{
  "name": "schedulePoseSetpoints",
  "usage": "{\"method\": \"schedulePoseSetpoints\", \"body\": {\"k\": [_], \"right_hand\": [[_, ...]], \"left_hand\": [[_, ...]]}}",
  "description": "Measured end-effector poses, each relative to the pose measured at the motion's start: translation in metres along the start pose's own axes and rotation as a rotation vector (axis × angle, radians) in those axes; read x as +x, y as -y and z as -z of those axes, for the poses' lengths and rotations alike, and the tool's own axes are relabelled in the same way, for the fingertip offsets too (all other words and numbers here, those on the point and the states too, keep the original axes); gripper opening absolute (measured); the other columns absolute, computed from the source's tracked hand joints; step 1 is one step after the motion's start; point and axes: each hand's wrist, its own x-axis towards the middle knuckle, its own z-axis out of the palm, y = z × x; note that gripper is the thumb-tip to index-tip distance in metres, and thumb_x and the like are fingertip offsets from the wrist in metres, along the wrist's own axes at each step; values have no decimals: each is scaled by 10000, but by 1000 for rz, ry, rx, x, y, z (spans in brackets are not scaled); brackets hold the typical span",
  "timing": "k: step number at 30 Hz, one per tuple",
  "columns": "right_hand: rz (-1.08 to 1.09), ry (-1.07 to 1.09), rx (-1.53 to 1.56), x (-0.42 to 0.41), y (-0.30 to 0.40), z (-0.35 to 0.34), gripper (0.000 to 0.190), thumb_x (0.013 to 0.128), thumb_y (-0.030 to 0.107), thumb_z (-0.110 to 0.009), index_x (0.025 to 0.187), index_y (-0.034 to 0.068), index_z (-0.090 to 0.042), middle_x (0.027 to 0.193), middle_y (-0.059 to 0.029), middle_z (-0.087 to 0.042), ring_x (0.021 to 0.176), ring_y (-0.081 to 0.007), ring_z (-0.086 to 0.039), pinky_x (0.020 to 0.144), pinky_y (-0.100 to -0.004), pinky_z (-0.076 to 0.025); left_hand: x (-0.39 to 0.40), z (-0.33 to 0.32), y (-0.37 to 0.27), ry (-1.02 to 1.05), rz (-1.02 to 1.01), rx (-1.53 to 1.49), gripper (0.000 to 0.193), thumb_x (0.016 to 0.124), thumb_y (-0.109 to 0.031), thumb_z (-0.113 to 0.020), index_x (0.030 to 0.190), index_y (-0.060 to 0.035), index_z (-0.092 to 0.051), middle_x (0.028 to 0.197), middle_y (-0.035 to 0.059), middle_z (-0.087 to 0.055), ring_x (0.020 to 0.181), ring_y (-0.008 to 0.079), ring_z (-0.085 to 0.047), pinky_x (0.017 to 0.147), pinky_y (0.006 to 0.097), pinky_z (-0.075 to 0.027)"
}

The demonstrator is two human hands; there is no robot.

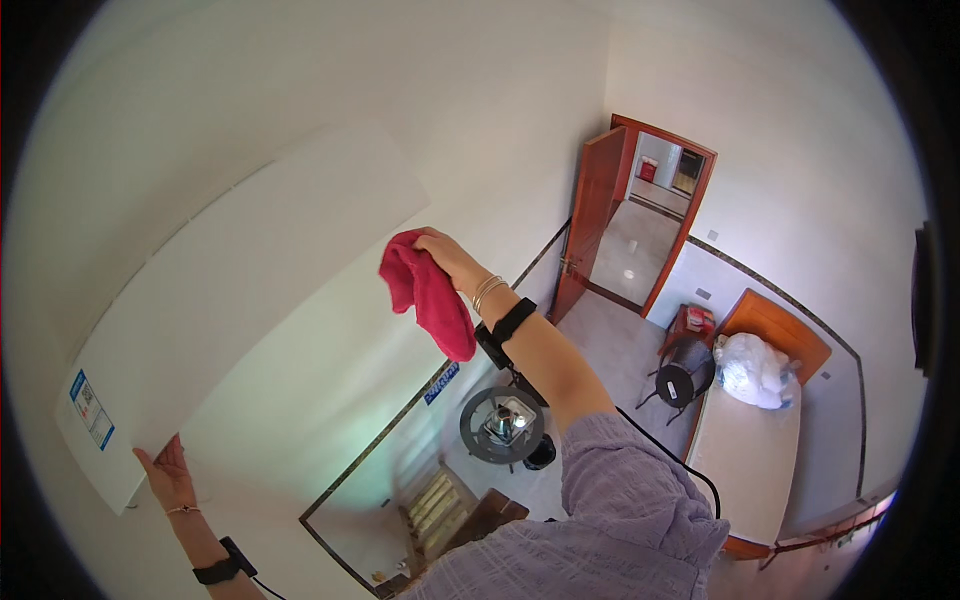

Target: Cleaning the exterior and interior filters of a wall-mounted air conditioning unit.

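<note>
A white wall-mounted air conditioner [255, 247] stretches across the upper left, high on the wall. My left hand [171, 476] touches the lower edge of its left end, thumb on the front and fingers beneath. Close to that hand, an energy label [91, 410] with print is stuck on the casing. My right hand [448, 259] grips a crumpled red cloth [431, 300], which hangs down just off the unit's right end. Whether the cloth touches the casing cannot be told.
Far below stand a round glass table [480, 444], a wooden chair [433, 510] and a black stool [679, 386]. A bed [742, 465] bearing a plastic-wrapped bundle [754, 371] lies on the right. The wooden door [592, 217] is open. A black cable [675, 465] runs beside my right sleeve.
</note>
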Motion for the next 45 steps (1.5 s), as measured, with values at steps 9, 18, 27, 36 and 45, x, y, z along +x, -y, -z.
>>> {"method": "schedulePoseSetpoints", "body": {"k": [9,18,27,36,45], "right_hand": [[-166,198,345,-9,-3,-56,222,898,207,-513,994,20,-585,894,-91,-641,797,-194,-617,723,-336,-531],[-158,423,308,-12,19,-47,359,898,301,-446,1121,39,-552,1083,-148,-615,960,-305,-599,840,-457,-507],[-160,404,171,-27,-3,-46,400,922,318,-429,1180,27,-526,1144,-154,-585,1029,-296,-577,880,-443,-494],[-509,271,-258,-206,-212,-41,386,752,70,-723,1108,23,-580,1043,-69,-619,935,-177,-590,834,-308,-485],[315,530,-1048,-265,-279,-24,392,788,145,-642,1161,73,-546,1035,-155,-572,969,-343,-544,845,-408,-451]], "left_hand": [[1,30,-7,157,110,-208,596,928,-374,-499,1308,58,-344,1302,223,-430,1218,313,-428,1047,420,-374],[-50,-69,-15,24,45,-148,539,973,-353,-387,1321,47,-291,1329,230,-385,1249,332,-396,1063,462,-365],[-56,-77,-27,5,11,-122,510,989,-365,-316,1255,70,-336,1246,270,-448,1161,372,-486,996,476,-444],[-47,-72,-17,-51,4,-91,491,990,-357,-311,1233,68,-353,1207,262,-487,1096,381,-537,942,472,-494],[-47,-59,-19,-18,-63,-74,438,980,-312,-380,1174,78,-424,1149,258,-538,1084,368,-547,943,449,-490]]}}
